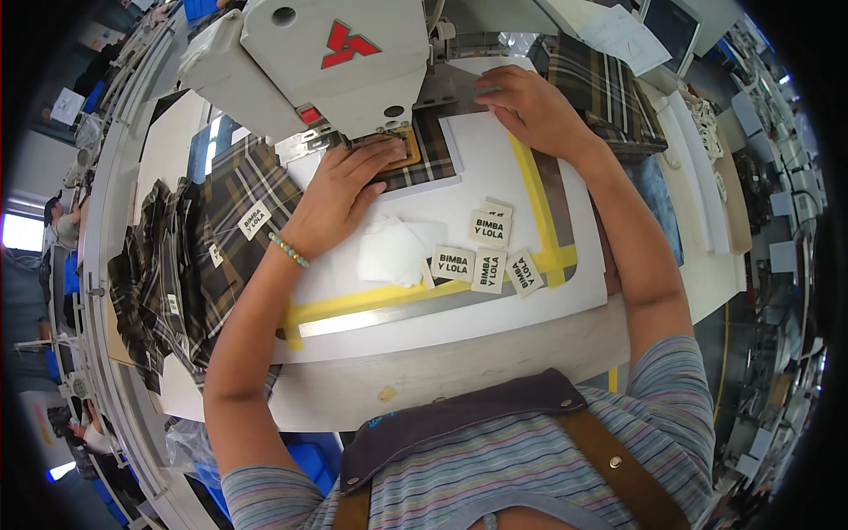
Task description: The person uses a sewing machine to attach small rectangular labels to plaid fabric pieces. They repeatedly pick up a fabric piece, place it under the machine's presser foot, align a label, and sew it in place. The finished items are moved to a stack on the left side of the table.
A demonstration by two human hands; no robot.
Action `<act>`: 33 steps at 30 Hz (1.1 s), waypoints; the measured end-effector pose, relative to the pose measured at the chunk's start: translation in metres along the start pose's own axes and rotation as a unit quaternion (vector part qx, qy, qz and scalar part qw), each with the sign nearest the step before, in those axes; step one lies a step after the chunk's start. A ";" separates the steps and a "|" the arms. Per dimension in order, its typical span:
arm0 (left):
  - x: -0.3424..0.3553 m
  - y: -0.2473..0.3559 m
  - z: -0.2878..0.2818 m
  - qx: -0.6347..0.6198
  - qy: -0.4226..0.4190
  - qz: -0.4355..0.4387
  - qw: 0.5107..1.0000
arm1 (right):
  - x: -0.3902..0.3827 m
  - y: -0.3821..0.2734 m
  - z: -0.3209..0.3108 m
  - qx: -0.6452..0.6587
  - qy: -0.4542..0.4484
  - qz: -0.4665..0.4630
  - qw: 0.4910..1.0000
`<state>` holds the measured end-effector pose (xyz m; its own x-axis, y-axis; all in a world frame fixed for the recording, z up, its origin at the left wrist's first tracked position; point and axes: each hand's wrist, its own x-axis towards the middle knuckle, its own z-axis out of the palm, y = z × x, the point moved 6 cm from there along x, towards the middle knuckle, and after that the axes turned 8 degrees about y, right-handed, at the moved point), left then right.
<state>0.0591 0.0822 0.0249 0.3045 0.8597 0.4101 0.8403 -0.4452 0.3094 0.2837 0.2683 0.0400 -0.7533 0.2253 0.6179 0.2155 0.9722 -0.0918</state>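
My left hand [340, 190], with a beaded bracelet on its wrist, lies with its fingers stretched over a small orange-brown frame [409, 148] below the sewing machine head [344, 53]. Dark plaid fabric [435, 159] lies under and beside that frame, on a white sheet. To the right of the machine, my right hand [530, 110] rests with fingers apart near the sheet's far edge, and nothing shows in it. Closer to me lie several cream square labels [488, 269] with dark print and a loose pile of white paper squares [390, 253].
Plaid garments [234, 203] are heaped at the left, one bearing a cream label. More folded plaid fabric [605, 97] lies at the far right. Yellow tape [380, 305] and a metal strip [397, 316] border the near side of the work surface. Other people work at the far left.
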 end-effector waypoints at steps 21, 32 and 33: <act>-0.002 -0.010 -0.005 0.002 -0.018 -0.010 1.000 | 0.001 0.003 0.003 0.013 -0.020 0.015 1.000; -0.005 -0.011 -0.003 0.001 -0.007 -0.002 1.000 | -0.004 0.004 0.004 0.016 -0.027 0.017 0.999; -0.004 -0.012 -0.004 0.009 -0.018 -0.012 1.000 | -0.005 0.002 0.004 0.017 -0.032 0.020 0.999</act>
<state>0.0461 0.0829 0.0224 0.3003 0.8789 0.3707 0.8555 -0.4201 0.3028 0.2852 0.2699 0.0333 -0.7827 0.2666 0.5624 0.2256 0.9637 -0.1428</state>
